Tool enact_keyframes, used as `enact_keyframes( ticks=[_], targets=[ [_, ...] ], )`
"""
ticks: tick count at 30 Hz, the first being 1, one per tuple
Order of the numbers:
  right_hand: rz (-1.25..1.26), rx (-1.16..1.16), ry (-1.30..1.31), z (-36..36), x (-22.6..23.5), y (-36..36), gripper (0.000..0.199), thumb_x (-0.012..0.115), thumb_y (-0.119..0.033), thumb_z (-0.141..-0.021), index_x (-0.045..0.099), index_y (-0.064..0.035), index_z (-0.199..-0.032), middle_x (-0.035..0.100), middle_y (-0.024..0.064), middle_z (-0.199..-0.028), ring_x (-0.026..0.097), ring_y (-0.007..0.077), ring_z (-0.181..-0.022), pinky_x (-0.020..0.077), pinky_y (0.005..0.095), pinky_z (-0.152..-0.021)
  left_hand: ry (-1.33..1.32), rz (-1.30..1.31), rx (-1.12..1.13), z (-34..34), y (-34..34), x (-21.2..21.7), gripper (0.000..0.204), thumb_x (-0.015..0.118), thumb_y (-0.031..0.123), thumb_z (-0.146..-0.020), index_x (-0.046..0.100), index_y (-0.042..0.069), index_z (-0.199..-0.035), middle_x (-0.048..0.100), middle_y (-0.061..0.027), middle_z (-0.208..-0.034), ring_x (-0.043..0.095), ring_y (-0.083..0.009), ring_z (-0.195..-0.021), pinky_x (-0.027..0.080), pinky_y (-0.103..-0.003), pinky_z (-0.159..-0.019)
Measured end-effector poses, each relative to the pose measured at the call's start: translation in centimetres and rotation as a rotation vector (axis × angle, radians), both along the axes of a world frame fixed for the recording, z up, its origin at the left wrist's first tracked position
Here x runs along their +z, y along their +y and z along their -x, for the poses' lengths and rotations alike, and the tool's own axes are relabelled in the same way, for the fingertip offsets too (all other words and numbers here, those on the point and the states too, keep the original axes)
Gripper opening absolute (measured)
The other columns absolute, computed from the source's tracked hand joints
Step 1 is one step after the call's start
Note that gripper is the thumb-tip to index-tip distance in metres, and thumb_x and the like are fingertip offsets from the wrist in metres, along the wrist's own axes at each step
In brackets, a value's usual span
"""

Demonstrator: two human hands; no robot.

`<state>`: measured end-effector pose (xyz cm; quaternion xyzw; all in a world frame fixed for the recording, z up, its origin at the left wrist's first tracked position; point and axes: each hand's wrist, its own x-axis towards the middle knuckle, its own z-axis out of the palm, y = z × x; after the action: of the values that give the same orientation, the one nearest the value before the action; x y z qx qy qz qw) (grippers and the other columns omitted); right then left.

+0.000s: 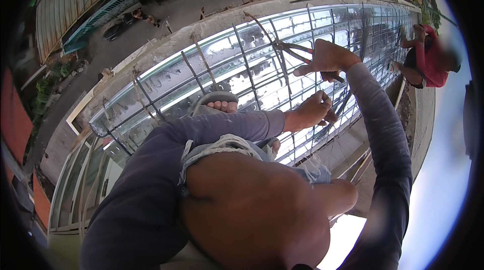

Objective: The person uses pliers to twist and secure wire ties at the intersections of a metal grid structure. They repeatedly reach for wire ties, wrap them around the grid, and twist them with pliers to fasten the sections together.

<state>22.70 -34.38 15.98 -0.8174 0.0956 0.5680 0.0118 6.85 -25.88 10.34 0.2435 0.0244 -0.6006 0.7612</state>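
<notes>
Holding the pincers [298,47] above the grid [247,67], your right hand [330,60] is wrapped round them, jaws facing away from you, probably for reach. Over the grid, nearer you, your left hand [308,113] has its fingers curled together; whether they pinch anything, I cannot tell. Your sandal [223,97] rests at the grid, seemingly for balance.

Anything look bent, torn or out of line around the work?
Yes: a brown rod by the pincers in the right hand is curved, unlike the straight dark bar beside it. The denim hem is also frayed into loose white threads.
</notes>
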Motion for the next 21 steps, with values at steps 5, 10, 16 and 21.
enact_keyframes(
  ticks=[5,10,16,21],
  targets=[
    [0.029,0.192,-0.199,2.4,0.6,-1.1,0.046,0.087,-0.030,-0.078,0.070,0.0082,-0.098,0.073,0.0179,-0.080,0.071,0.0295,-0.058,0.0606,0.0423,-0.062,0.159,0.260,0.063,-1.7,0.5,3.2,0.035,0.031,0.025,-0.116,0.053,0.002,-0.131,0.073,-0.0148,-0.117,0.074,-0.0246,-0.111,0.060,-0.040,-0.092],
    [0.090,0.706,-0.421,4.0,-0.1,-1.9,0.036,0.072,-0.011,-0.085,0.065,-0.0025,-0.119,0.075,0.0197,-0.090,0.075,0.0372,-0.080,0.0599,0.0463,-0.075,-0.337,0.088,-0.122,-3.6,2.7,2.3,0.037,0.052,0.027,-0.108,0.068,-0.004,-0.120,0.076,-0.0146,-0.109,0.076,-0.0211,-0.093,0.060,-0.039,-0.083],
    [0.105,1.029,-0.714,7.7,1.7,-4.5,0.044,0.065,-0.011,-0.095,0.056,-0.0028,-0.137,0.065,0.0128,-0.113,0.070,0.0291,-0.094,0.0570,0.0424,-0.075,-1.300,-0.613,0.415,-7.6,5.9,-0.9,0.049,0.070,0.016,-0.086,0.060,-0.001,-0.131,0.074,-0.0177,-0.113,0.069,-0.0364,-0.114,0.049,-0.050,-0.106],
    [-0.138,0.884,-0.710,6.4,3.5,-3.5,0.047,0.072,-0.004,-0.088,0.055,-0.0026,-0.132,0.062,0.0148,-0.110,0.071,0.0318,-0.091,0.0591,0.0438,-0.072,-1.376,-0.296,0.069,-13.5,2.8,-4.8,0.080,0.090,0.031,-0.068,0.057,-0.003,-0.133,0.073,-0.0187,-0.112,0.068,-0.0371,-0.113,0.051,-0.047,-0.101]
  ],
)
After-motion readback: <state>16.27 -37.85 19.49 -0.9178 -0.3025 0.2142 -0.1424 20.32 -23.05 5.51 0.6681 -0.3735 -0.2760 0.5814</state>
